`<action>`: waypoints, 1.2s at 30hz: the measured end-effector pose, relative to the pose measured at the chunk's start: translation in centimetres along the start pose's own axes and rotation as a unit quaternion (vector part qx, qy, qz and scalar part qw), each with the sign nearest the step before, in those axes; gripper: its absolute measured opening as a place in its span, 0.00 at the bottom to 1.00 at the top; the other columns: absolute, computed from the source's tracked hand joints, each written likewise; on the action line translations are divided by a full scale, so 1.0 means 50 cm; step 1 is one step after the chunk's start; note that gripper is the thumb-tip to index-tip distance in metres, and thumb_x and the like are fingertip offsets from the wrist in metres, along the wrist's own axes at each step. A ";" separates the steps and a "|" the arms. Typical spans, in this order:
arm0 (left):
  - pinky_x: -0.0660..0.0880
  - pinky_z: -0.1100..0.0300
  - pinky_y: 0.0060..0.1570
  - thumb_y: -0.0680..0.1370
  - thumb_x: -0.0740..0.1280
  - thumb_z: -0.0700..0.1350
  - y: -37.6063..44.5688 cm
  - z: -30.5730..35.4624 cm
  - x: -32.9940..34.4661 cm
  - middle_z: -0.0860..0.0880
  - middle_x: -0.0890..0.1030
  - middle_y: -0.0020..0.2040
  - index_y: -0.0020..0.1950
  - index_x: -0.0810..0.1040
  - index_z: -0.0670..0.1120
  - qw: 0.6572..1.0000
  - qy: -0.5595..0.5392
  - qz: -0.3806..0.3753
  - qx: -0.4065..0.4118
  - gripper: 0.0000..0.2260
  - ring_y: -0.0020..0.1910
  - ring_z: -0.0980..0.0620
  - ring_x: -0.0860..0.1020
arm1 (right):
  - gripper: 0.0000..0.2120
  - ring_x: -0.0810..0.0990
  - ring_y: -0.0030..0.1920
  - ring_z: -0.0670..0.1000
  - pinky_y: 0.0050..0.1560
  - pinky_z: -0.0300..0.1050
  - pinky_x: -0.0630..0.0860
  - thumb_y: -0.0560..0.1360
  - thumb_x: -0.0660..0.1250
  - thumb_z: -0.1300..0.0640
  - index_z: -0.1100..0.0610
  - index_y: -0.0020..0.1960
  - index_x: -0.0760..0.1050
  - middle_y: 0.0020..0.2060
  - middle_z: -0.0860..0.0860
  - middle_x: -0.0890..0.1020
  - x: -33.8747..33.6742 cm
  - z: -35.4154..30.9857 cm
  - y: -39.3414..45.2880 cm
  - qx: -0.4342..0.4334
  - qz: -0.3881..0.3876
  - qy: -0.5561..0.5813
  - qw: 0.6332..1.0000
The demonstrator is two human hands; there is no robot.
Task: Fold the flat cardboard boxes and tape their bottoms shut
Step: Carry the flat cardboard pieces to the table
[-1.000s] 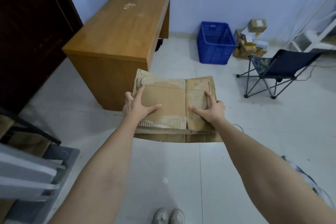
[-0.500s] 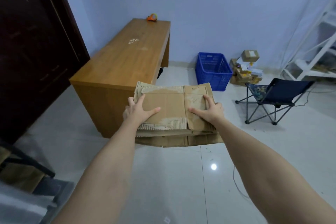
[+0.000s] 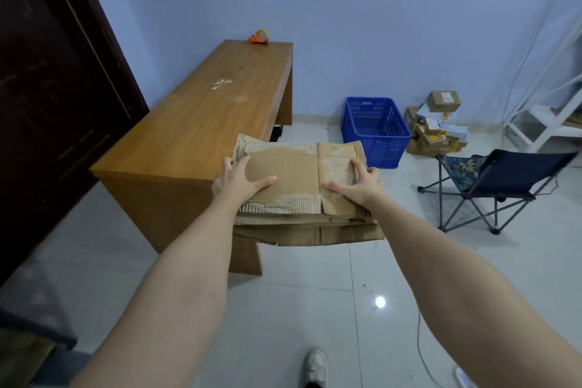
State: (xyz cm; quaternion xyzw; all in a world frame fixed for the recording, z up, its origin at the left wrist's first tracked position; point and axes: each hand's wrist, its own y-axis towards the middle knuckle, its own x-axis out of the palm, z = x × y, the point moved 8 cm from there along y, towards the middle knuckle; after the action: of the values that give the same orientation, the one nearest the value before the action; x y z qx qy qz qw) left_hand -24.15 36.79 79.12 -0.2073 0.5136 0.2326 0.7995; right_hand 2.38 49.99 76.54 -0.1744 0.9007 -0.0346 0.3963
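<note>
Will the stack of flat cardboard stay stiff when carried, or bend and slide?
The cardboard stack likely stays fairly stiff: it spans both hands flat. The bottom sheet sticks out, so sheets may slide. Torn, worn surfaces suggest edges bend easily.

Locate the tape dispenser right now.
Head view: the orange tape dispenser sits on the far end of the wooden desk, near the wall, left of the blue crate.

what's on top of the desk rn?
On the wooden desk: an orange tape dispenser at its far end and pale smudges mid-surface. The flat cardboard boxes, held by the left hand and right hand, cover its near right corner.
</note>
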 end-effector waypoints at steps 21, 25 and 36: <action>0.70 0.52 0.55 0.67 0.62 0.73 0.500 0.204 0.049 0.46 0.61 0.62 0.73 0.60 0.56 0.998 0.006 0.024 -0.049 0.39 0.54 0.40 0.74 | 0.43 0.58 0.69 0.61 0.66 0.61 0.64 0.62 0.71 0.30 0.39 0.71 0.58 0.70 0.52 0.56 -0.067 -0.052 0.592 -0.023 -0.060 -0.010 0.998; 0.70 0.53 0.54 0.69 0.62 0.72 0.621 0.230 0.062 0.46 0.61 0.61 0.73 0.60 0.55 0.999 0.005 0.021 -0.044 0.38 0.55 0.40 0.74 | 0.42 0.57 0.70 0.61 0.67 0.62 0.62 0.62 0.71 0.30 0.40 0.71 0.59 0.71 0.52 0.56 -0.068 -0.067 0.709 -0.020 -0.051 -0.013 0.998; 0.70 0.52 0.55 0.69 0.62 0.72 0.972 0.349 0.122 0.45 0.62 0.61 0.73 0.61 0.54 0.999 -0.024 -0.019 -0.020 0.38 0.57 0.39 0.73 | 0.42 0.58 0.71 0.63 0.68 0.62 0.60 0.66 0.68 0.31 0.46 0.73 0.57 0.74 0.50 0.57 -0.129 -0.108 1.028 -0.013 -0.021 -0.035 0.999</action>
State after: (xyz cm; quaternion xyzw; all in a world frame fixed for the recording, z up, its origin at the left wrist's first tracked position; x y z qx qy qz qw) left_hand -37.70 86.87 75.77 -0.2275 0.4852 0.2330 0.8115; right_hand -12.24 99.90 74.43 -0.1998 0.8828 -0.0253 0.4245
